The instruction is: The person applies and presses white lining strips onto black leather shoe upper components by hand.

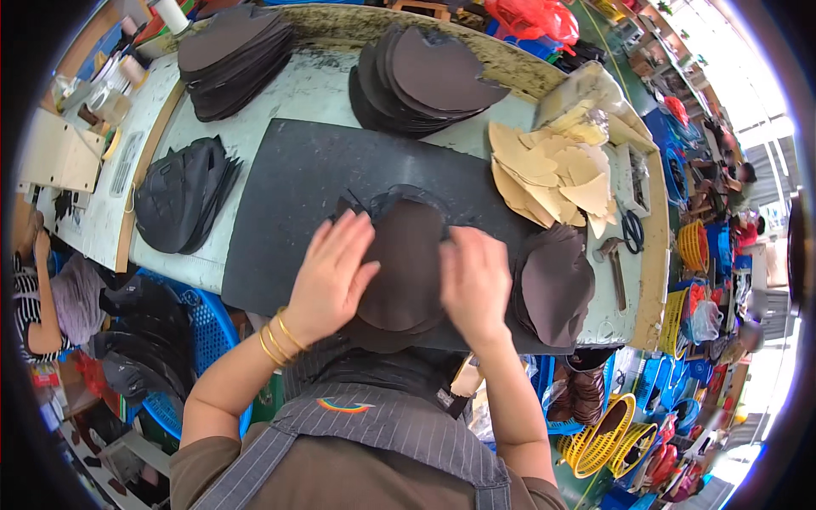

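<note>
A dark brown rounded flat piece (406, 272) lies in front of me on a black board (285, 217), with black material showing along its far edge. My left hand (334, 274) is at its left side, fingers stretched and thumb apart, the fingertips by the black material. At the right side is my right hand (476, 285), its fingers extended along the piece's edge and slightly blurred. Neither hand grips anything that I can see. Another dark layer shows beneath the piece at the near edge. To the right of my right hand sits a small stack of similar brown pieces (557, 285).
Tall stacks of dark pieces (438, 72) (234, 55) stand at the back. Black sewn pieces (183, 195) lie at the left, tan cut pieces (552, 170) at the right. A hammer (619, 276) and scissors (632, 231) rest near the right rim.
</note>
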A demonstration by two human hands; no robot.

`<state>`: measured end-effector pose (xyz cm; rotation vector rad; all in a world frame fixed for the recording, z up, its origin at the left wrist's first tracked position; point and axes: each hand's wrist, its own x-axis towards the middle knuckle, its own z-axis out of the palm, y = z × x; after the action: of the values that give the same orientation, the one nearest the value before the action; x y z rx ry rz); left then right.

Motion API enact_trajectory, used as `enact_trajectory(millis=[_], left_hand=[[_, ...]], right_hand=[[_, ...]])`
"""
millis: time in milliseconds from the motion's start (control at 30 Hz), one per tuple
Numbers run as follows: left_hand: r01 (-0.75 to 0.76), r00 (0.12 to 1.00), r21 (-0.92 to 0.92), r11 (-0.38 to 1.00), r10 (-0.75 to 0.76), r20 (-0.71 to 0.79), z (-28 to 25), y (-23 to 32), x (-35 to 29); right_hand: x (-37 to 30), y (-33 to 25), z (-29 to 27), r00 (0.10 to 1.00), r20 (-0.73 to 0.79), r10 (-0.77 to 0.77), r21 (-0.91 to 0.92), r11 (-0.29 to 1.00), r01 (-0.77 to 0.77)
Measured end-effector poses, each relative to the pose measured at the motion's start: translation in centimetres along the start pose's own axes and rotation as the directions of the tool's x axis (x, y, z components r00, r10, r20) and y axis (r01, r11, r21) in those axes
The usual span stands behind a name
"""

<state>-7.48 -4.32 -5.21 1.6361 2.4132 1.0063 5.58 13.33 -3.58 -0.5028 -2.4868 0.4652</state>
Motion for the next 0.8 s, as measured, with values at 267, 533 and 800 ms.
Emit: enact_trajectory(millis=[267, 533, 800], left_hand=[[-0.080, 0.984, 0.278, 0.957, 0.031, 0.176, 0.2, -2.7, -0.4], [-0.088, 0.995, 0.232, 0.969, 0.075, 0.063, -0.3, -3.0, -0.7], [0.317, 0.881, -0.387, 0.866, -0.420, -0.218, 1.5, -0.9, -1.7]], right_hand=[[5.7, 5.2, 4.4, 0.872, 0.475, -0.121, -0.236, 0.937, 0.259], [1.6, -1.9, 2.7, 0.804, 0.510, -0.307, -0.047, 0.923, 0.383], [0.6, -0.9, 3.6, 0.792, 0.455, -0.407, -0.033, 0.881, 0.472]])
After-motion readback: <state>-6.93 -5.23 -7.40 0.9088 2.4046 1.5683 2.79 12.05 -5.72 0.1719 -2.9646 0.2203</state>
